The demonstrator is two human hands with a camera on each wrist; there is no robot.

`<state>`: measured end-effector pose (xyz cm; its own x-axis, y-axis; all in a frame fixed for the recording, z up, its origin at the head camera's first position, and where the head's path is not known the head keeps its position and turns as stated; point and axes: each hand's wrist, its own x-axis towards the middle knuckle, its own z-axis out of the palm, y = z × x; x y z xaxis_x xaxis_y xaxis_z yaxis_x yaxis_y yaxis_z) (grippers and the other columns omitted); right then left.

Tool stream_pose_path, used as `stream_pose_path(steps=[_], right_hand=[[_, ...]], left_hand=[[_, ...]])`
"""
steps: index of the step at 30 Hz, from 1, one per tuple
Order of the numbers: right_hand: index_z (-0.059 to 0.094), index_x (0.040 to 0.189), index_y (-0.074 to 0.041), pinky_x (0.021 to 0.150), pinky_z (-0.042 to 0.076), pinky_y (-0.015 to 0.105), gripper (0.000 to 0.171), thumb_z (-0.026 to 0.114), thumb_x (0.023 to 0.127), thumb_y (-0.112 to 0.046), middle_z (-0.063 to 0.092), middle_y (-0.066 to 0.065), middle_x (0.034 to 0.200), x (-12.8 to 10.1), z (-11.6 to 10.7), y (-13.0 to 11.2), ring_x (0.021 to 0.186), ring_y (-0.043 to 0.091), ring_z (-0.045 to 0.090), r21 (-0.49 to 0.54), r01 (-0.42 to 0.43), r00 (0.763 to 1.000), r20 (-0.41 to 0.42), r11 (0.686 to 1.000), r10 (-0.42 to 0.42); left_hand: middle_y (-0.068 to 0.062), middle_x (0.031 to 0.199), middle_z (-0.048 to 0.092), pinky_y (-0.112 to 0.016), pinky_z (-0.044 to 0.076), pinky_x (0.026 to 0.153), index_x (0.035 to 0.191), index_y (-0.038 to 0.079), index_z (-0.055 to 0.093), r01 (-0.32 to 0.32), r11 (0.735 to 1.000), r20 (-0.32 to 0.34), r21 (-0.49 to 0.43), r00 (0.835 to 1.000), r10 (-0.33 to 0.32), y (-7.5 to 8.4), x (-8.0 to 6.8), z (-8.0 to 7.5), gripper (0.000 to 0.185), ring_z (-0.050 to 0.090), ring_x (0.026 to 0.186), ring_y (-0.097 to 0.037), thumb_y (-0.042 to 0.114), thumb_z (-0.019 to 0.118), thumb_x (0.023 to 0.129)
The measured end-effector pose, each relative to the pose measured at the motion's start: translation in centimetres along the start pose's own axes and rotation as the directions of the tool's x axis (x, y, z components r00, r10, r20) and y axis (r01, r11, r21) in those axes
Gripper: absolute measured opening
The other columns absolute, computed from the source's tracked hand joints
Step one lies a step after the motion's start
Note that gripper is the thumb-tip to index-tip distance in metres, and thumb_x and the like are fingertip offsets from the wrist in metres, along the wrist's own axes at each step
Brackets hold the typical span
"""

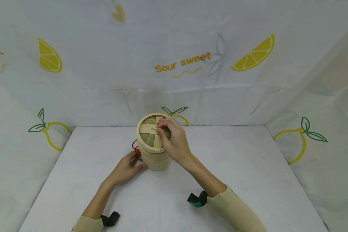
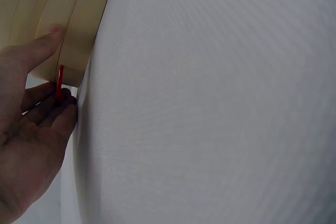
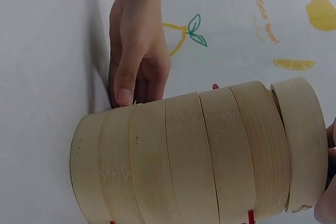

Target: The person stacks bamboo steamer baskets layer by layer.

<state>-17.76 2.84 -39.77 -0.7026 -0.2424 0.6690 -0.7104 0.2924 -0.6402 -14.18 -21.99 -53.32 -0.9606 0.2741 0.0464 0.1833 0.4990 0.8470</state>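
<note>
A bamboo steamer (image 1: 155, 158), a stack of several round tiers, stands upright on the white table. On top is its woven lid (image 1: 148, 138) with crossed bamboo strips. My right hand (image 1: 175, 141) pinches the small loop at the lid's centre. A narrow gap shows along one side between lid (image 3: 304, 145) and top tier in the right wrist view. Low on the steamer's left side, my left hand (image 1: 126, 169) holds the wall, thumb in front and fingers bent behind. A red cord loop (image 2: 60, 80) hangs by those fingers.
Further red cord (image 1: 135, 146) sticks out at the steamer's left. Behind the table (image 1: 235, 154) hangs a white cloth (image 1: 98, 64) printed with lemons and lettering. Dark wrist mounts (image 1: 198, 199) sit at both sleeves.
</note>
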Motion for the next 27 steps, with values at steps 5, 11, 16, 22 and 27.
stream_pose_path(steps=[5,11,16,22,27], right_hand=[[0.071,0.104,0.008,0.113,0.062,0.034,0.009,0.071,0.104,-0.001,0.072,0.020,0.117,0.06,0.09,0.03,0.126,0.034,0.071,-0.009,-0.029,0.999,0.015,1.000,0.030],[0.072,0.105,0.005,0.110,0.063,0.035,0.007,0.071,0.103,-0.001,0.073,0.018,0.116,0.15,0.28,0.10,0.123,0.031,0.071,-0.027,-0.043,0.999,0.019,0.999,0.043],[0.072,0.105,0.004,0.104,0.065,0.034,0.006,0.071,0.103,-0.002,0.073,0.017,0.116,0.20,0.39,-0.03,0.117,0.029,0.072,-0.042,-0.052,0.998,0.036,0.998,0.054],[0.072,0.106,0.004,0.098,0.067,0.032,0.006,0.070,0.104,-0.001,0.072,0.016,0.116,0.23,0.45,-0.11,0.112,0.028,0.073,-0.054,-0.080,0.994,0.069,0.995,0.084],[0.072,0.105,0.004,0.098,0.067,0.032,0.006,0.070,0.104,-0.001,0.072,0.016,0.115,0.27,0.55,-0.02,0.111,0.028,0.073,-0.071,-0.086,0.993,0.077,0.994,0.091]], left_hand=[[-0.014,0.148,0.066,-0.051,0.050,0.126,0.150,0.004,0.057,-0.002,1.000,0.004,-0.011,1.000,0.002,-0.01,0.01,0.03,0.063,0.058,0.147,-0.033,0.025,0.084,0.098],[-0.014,0.146,0.067,-0.051,0.050,0.125,0.150,0.004,0.057,0.000,1.000,0.000,0.002,1.000,0.000,-0.07,0.03,0.09,0.063,0.059,0.145,-0.033,0.026,0.084,0.098],[-0.014,0.147,0.066,-0.051,0.051,0.125,0.150,0.004,0.057,0.006,1.000,-0.002,0.009,1.000,-0.006,0.01,0.01,0.10,0.063,0.060,0.145,-0.033,0.027,0.084,0.098],[-0.015,0.148,0.066,-0.051,0.051,0.125,0.151,0.004,0.056,0.002,1.000,-0.002,0.015,1.000,-0.002,0.10,-0.01,0.11,0.064,0.059,0.146,-0.034,0.026,0.084,0.098],[-0.015,0.150,0.065,-0.051,0.050,0.125,0.152,0.004,0.055,0.002,1.000,0.000,0.018,1.000,-0.002,0.18,-0.01,0.11,0.065,0.058,0.147,-0.034,0.026,0.084,0.098]])
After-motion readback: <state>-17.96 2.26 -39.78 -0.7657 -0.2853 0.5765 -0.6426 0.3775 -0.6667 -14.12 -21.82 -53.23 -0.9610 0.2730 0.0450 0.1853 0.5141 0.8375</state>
